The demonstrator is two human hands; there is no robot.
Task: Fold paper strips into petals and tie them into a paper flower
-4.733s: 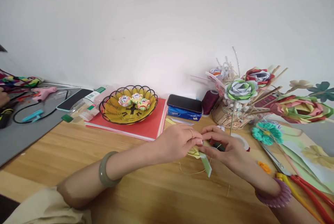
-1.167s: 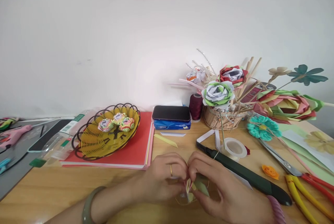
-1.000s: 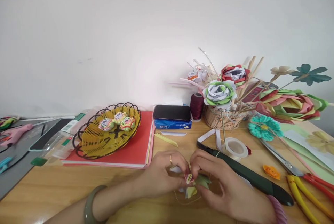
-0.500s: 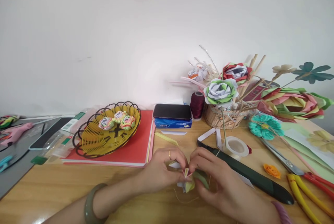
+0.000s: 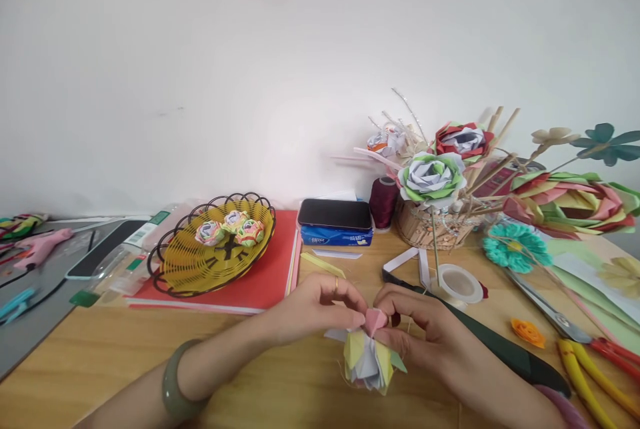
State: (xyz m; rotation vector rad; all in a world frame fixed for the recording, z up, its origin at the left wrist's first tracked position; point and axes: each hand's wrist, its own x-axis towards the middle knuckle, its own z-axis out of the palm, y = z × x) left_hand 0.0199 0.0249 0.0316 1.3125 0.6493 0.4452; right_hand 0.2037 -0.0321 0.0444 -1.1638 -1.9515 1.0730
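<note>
A folded paper flower (image 5: 369, 361) with yellow, white and pale green petals hangs low between my hands. A pink paper petal (image 5: 375, 321) stands up at its top. My left hand (image 5: 327, 309) pinches that petal from the left with thumb and fingertips. From the other side my right hand (image 5: 423, 326) grips it, thumb below and fingers curled above. Thin thread shows around the flower's lower edge. The fingertips partly hide where the petal meets the flower. A white paper strip lies just behind the flower, mostly covered.
On red paper (image 5: 283, 249) rests a yellow woven basket (image 5: 200, 272) with small paper flowers. Behind my hands are a phone (image 5: 335, 214) on a blue packet, a thread spool (image 5: 384, 202) and a tape roll (image 5: 457, 284). Scissors (image 5: 550, 309) and yellow-handled pliers (image 5: 583, 376) lie right.
The paper flower has turned and dropped into fuller view, its petals now hanging downward. The pink petal now shows its broad face between my fingertips. The camera view has shifted slightly left.
</note>
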